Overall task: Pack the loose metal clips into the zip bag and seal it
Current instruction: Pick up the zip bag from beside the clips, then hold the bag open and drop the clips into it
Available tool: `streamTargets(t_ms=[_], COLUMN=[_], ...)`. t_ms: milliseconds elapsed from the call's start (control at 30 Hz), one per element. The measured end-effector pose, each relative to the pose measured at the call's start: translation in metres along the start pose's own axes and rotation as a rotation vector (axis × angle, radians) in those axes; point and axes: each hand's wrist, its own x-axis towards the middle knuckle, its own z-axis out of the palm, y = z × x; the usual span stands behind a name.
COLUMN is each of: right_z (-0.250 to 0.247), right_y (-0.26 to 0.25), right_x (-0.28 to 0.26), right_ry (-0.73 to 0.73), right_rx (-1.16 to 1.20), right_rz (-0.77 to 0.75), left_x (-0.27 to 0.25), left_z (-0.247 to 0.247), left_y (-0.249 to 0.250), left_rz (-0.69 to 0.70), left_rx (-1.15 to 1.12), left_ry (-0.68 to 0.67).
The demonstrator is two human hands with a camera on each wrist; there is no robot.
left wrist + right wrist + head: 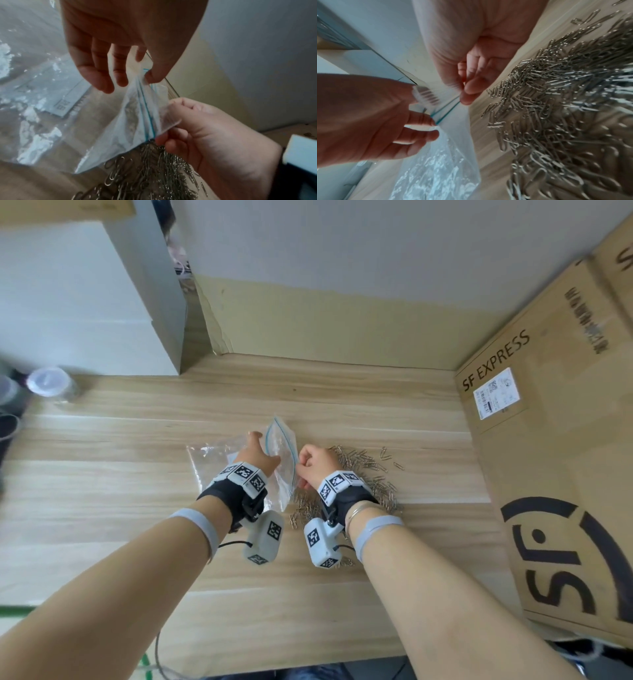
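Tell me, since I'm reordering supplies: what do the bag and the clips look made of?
Bag: thin clear plastic film, glossy, judging by its crinkles, glare and the table showing through; blue zip lines at the mouth. Clips: bent wire, apparently bare steel, silvery with bright glints.

- The clear zip bag of thin plastic film (281, 455) is glossy and crinkled, catching white glare, with a blue seal line along its mouth.
- The heap of loose silver wire clips (363, 465) is bare metal, bright and shiny where the light hits it.
- The pale wooden table (137, 446) has a smooth, matt, streaky grain.
- The big brown cardboard carton printed in black (555, 460) at the table's right edge is dull, matt paperboard with a white paper label.
- The white box (85, 299) at the far left corner looks smooth and matt.
- The clear plastic bottle (51, 383) at the left edge is glossy.
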Motion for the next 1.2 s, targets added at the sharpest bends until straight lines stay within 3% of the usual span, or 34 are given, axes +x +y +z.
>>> streamTargets(t_ms=[200,333,467,567,700,933,1200], right_z=[-0.012,-0.028,-0.035,-0.028,-0.021,-0.019,-0.021], right_y=[0.038,0.057,0.069,0.075,0.076,0.079,0.076], right_x=[-0.001,0.0,-0.008,-0.01,-0.007,-0.003,-0.003], right_ry=[0.019,0.082,-0.058,-0.156,-0.178,-0.003,0.013], right_rx=[-0.081,-0.356,-0.559,-0.575,-0.623,-0.492,-0.424], right_rz=[0.099,0.055,0.158,0.21,0.139,-0.046,-0.052], left_x=[0.001,-0.003,-0.005,-0.005,-0.005,-0.003,-0.004], left_z=[-0.01,-0.007,-0.002,0.003,0.007,0.009,0.013], left_y=[-0.003,-0.002,-0.004,-0.006,-0.008,-0.012,-0.015], left_rz=[0.087,0.123,0.126,0.117,0.101,0.094,0.08], left_rx=[0.071,0.052,-0.006,-0.017,-0.011,-0.02,0.02], left_ry=[0.041,0.048,0.008,-0.032,-0.068,-0.056,-0.06])
